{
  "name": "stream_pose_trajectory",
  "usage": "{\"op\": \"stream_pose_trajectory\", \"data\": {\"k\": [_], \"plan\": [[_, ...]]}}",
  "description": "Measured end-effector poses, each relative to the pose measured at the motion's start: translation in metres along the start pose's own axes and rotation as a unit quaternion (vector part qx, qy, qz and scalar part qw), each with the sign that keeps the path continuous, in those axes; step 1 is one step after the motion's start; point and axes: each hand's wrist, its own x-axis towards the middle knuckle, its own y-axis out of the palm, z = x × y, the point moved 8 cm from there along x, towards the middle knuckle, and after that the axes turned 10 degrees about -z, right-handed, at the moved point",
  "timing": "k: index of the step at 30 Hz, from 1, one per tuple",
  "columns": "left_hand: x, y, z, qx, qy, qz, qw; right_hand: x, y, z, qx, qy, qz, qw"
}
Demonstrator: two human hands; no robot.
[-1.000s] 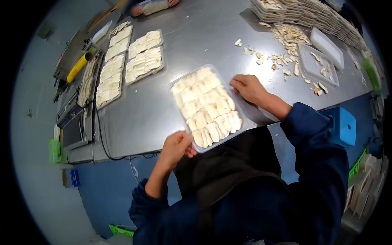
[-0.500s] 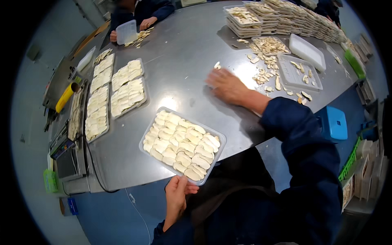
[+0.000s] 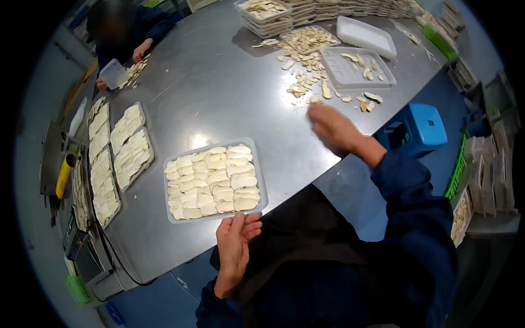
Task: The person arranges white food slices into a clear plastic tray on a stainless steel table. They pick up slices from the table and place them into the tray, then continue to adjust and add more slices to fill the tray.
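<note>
A clear plastic tray [image 3: 261, 183] with neat overlapping rows of pale mushroom slices [image 3: 212, 179] lies at the near edge of the steel table. My left hand [image 3: 234, 249] pinches its near rim, with the thumb on the edge and the fingers curled below. My right hand [image 3: 334, 130], smeared by motion, is low over the table at the near side of a loose heap of mushroom slices [image 3: 307, 63]. What its fingers hold, if anything, does not show. Past it, a shallow clear tray [image 3: 342, 79] carries a few scattered slices.
Filled trays [image 3: 131, 145] stand at the left, beside a scale [image 3: 90, 257] and a yellow-handled tool [image 3: 64, 176]. Stacked trays [image 3: 265, 22] and a white tray [image 3: 366, 37] are at the back. Across the table a person handles a clear container [image 3: 114, 74]. A blue stool [image 3: 424, 128] stands at the right.
The view has turned rightward. The filled tray has swung straighter and farther onto the table, my left hand still at its rim. My right hand has moved nearer the loose slices.
</note>
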Motion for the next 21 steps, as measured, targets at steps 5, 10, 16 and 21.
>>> {"op": "stream_pose_trajectory", "data": {"k": [5,10,16,21], "plan": [[0.01,0.014,-0.001,-0.032,0.012,0.017,0.999,-0.055,-0.087,-0.065,-0.284,0.188,-0.284,0.896],[0.014,0.039,0.003,-0.045,0.014,0.011,0.999,-0.065,-0.058,-0.125,-0.293,0.236,-0.212,0.902],[0.02,0.073,0.012,-0.08,-0.02,0.015,0.996,-0.028,-0.012,0.007,-0.095,-0.034,-0.223,0.97],[0.016,0.094,0.019,-0.131,-0.06,0.046,0.989,0.007,0.014,0.01,-0.058,-0.009,-0.069,0.996]]}}
